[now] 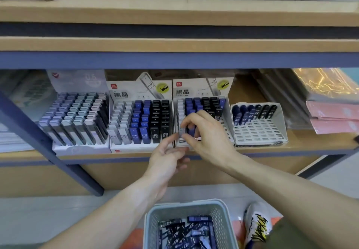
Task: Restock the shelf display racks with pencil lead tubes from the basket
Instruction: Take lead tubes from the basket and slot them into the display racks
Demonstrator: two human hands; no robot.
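While the small blue-and-grey plastic lead tubes (187,130) stand upright at the front of the third white card display rack (202,116), the right hand (202,132) pinches them from above. The left hand (167,157), its grip released, waits just below; the grey plastic basket (149,221) sits well beneath on the floor.

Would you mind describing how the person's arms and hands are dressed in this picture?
Both forearms are bare right up to the frame edge, with no sleeves in view. The left hand and right hand wear no gloves, and no rings, watch or bracelets show. Nothing is marked on either arm.
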